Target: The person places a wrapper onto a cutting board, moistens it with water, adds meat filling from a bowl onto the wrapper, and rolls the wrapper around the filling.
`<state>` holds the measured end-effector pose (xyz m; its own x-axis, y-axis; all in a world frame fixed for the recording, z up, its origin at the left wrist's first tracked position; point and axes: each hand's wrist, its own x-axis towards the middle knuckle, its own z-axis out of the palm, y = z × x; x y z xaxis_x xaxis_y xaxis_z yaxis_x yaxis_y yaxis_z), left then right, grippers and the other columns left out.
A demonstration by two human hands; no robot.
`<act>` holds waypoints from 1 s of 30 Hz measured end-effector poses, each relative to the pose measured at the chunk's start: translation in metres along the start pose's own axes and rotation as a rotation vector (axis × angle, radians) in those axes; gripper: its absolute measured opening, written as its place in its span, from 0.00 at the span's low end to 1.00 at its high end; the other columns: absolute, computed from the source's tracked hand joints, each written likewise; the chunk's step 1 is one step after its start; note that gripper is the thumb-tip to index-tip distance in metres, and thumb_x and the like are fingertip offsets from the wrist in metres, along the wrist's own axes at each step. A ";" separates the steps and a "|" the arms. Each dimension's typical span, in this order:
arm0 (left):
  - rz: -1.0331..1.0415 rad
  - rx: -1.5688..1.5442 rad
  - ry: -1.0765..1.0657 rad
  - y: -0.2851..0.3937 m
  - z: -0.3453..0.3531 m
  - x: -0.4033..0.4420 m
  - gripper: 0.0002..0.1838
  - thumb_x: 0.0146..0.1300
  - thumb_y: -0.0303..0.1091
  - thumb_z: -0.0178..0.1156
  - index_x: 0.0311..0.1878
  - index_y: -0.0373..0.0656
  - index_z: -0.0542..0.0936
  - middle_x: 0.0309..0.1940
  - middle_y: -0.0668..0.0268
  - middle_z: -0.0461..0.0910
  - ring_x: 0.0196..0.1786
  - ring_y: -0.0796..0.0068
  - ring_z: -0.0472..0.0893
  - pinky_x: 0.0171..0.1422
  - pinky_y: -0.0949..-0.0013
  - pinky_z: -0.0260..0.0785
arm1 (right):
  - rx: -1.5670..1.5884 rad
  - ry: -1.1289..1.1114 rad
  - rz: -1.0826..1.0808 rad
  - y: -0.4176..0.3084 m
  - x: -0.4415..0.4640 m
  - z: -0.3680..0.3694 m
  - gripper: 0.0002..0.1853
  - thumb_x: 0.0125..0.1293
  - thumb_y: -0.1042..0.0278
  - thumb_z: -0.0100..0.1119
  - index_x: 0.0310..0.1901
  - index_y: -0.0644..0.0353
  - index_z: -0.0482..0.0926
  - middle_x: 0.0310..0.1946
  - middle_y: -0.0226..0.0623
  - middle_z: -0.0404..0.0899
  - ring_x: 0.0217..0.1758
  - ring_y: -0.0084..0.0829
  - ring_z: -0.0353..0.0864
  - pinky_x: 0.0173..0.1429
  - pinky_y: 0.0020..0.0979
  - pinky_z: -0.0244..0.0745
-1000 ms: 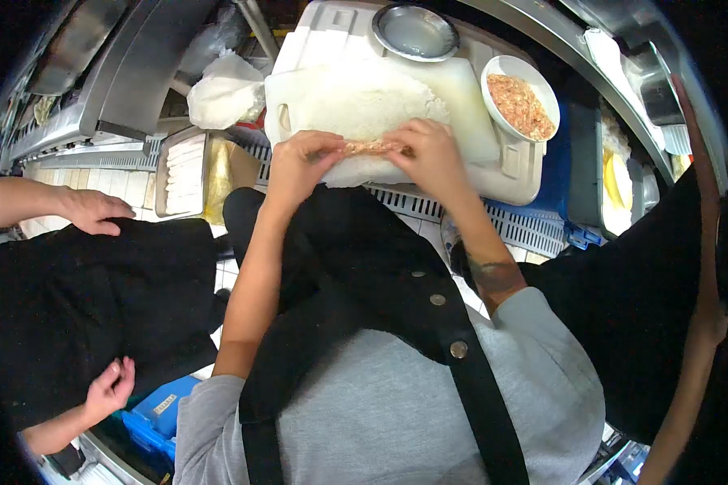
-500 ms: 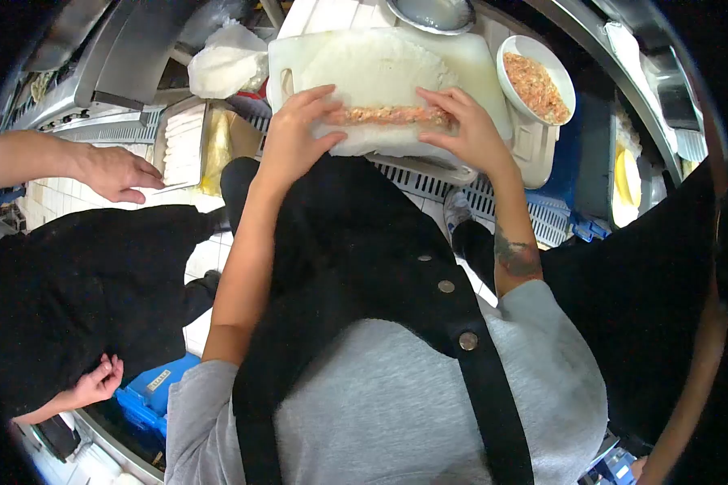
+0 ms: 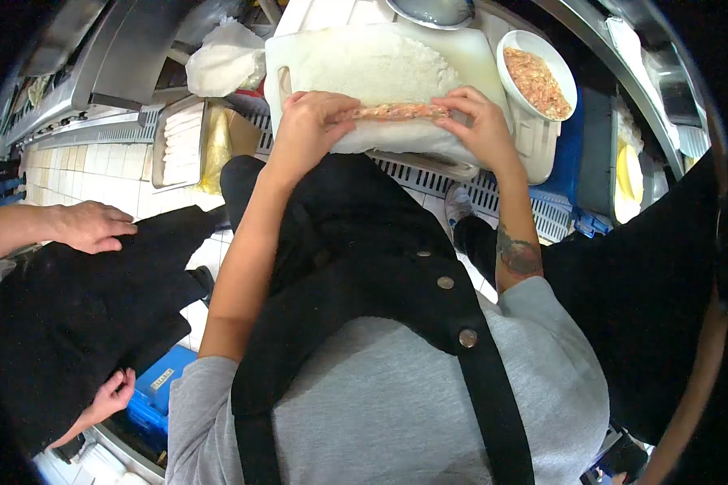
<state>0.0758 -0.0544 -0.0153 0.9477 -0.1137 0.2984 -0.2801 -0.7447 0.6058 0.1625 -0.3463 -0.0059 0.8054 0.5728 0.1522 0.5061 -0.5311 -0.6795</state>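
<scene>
A strip of pinkish-orange minced filling (image 3: 400,111) lies across a thin white sheet (image 3: 380,69) on a white cutting board (image 3: 485,61). At the strip's left end, my left hand (image 3: 311,125) has its thumb and fingers closed round the filling. My right hand (image 3: 479,125) pinches the opposite end between thumb and fingertips. Part of each end is hidden under my fingers. Beyond the strip the sheet is spread flat, and its near portion hangs toward the board's front edge.
A white bowl of the same mince (image 3: 534,81) stands right of the board, a metal bowl (image 3: 433,12) behind it. Left are a plastic bag (image 3: 226,61) and a tray of white rolls (image 3: 184,145). A co-worker's hand (image 3: 97,226) is at the left.
My fingers have closed in on both ends of the filling strip, which looks narrower and more compact. The co-worker's hand has drawn away from the tray, down and to the left.
</scene>
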 end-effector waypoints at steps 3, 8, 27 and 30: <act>-0.074 -0.109 0.076 0.007 -0.004 -0.003 0.17 0.51 0.27 0.74 0.48 0.44 0.88 0.44 0.62 0.88 0.45 0.67 0.87 0.58 0.65 0.75 | -0.016 0.008 -0.080 -0.002 -0.001 -0.003 0.18 0.57 0.72 0.72 0.52 0.57 0.87 0.45 0.33 0.80 0.47 0.29 0.80 0.55 0.29 0.74; -0.119 -0.144 0.139 -0.005 -0.006 -0.010 0.10 0.54 0.29 0.73 0.40 0.42 0.89 0.41 0.63 0.88 0.45 0.64 0.87 0.52 0.66 0.78 | 0.072 -0.040 0.068 0.012 0.000 0.001 0.19 0.58 0.75 0.70 0.54 0.56 0.86 0.45 0.33 0.80 0.49 0.29 0.80 0.56 0.29 0.73; -0.150 -0.069 0.350 0.003 -0.002 -0.028 0.05 0.53 0.26 0.72 0.35 0.42 0.87 0.36 0.62 0.88 0.41 0.62 0.86 0.50 0.63 0.76 | 0.061 0.169 -0.097 -0.056 0.020 0.029 0.07 0.60 0.68 0.69 0.37 0.60 0.88 0.34 0.37 0.85 0.37 0.37 0.83 0.43 0.33 0.78; -0.135 0.001 0.348 0.005 -0.003 -0.030 0.08 0.52 0.27 0.73 0.36 0.43 0.87 0.38 0.63 0.87 0.44 0.61 0.84 0.51 0.63 0.75 | -0.037 0.195 -0.278 -0.064 0.029 0.055 0.07 0.56 0.71 0.72 0.37 0.59 0.88 0.35 0.34 0.85 0.38 0.32 0.83 0.43 0.30 0.77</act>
<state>0.0457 -0.0522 -0.0190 0.8674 0.2159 0.4484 -0.1556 -0.7382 0.6564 0.1369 -0.2611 0.0025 0.6771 0.5705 0.4649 0.7225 -0.3955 -0.5670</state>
